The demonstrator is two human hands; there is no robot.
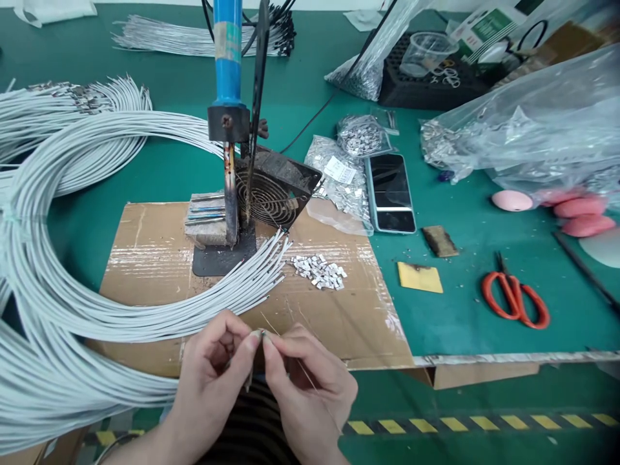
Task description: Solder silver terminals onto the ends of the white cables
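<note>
Close to the front edge of the cardboard sheet (339,342), my left hand (217,368) and my right hand (305,381) meet fingertip to fingertip. The left thumb and index finger pinch something tiny, mostly hidden by the fingers. A dark narrow piece hangs below them. A thin wire (310,380) passes through my closed right hand, and its free end sticks up past the fingers. Just beyond the hands, the cut ends of a white cable bundle (232,310) lie on the cardboard, beside a small pile of white and metal connector pieces (320,271).
A blue-handled soldering iron (227,64) stands upright over a block (206,218), with a fan (271,194) behind. To the right are a phone (391,194), a yellow sponge (419,278), red-handled scissors (514,297) and bags of metal parts (339,171). Coiled cables (29,213) fill the left.
</note>
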